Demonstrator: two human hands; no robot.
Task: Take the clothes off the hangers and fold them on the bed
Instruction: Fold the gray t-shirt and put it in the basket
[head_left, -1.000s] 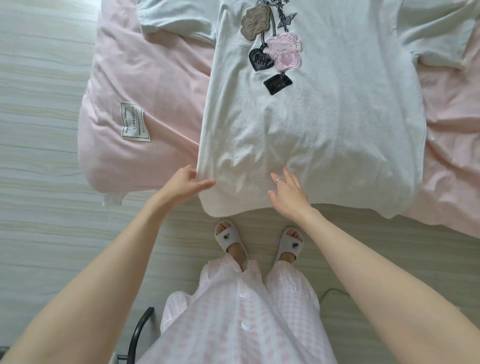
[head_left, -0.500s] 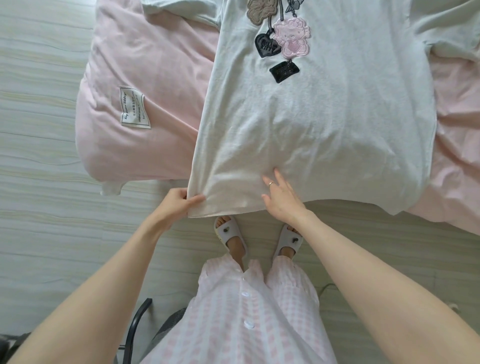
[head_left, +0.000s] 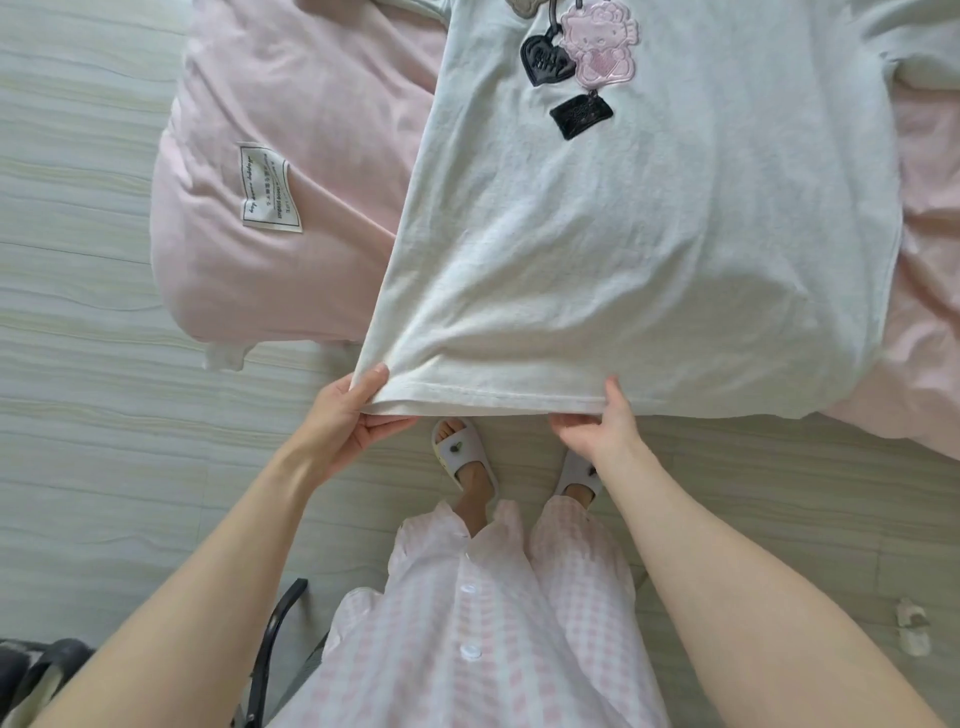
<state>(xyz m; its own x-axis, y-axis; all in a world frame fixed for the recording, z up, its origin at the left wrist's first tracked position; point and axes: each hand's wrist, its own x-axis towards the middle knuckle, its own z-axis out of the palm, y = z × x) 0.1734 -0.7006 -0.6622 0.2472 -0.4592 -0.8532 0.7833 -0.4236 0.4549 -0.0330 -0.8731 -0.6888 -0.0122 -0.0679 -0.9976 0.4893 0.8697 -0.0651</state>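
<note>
A pale grey-green T-shirt (head_left: 649, 249) with pink and black patches lies front up on the pink bed (head_left: 291, 130), its bottom hem hanging over the bed's edge. My left hand (head_left: 350, 415) pinches the hem's left corner, thumb on top and fingers beneath. My right hand (head_left: 597, 421) pinches the hem near its middle in the same way. The hem is stretched taut between both hands. No hanger is in view.
A pink quilt with a white label (head_left: 267, 192) bulges off the bed's left side. The pale wood-grain floor (head_left: 93, 364) runs left and below. A dark chair frame (head_left: 270, 639) stands at lower left. A small white object (head_left: 911, 623) lies on the floor at right.
My left hand slid down the shirt's edge to the hem corner. My right hand left the fabric's top and now pinches the hem. The shirt has been drawn toward me.
</note>
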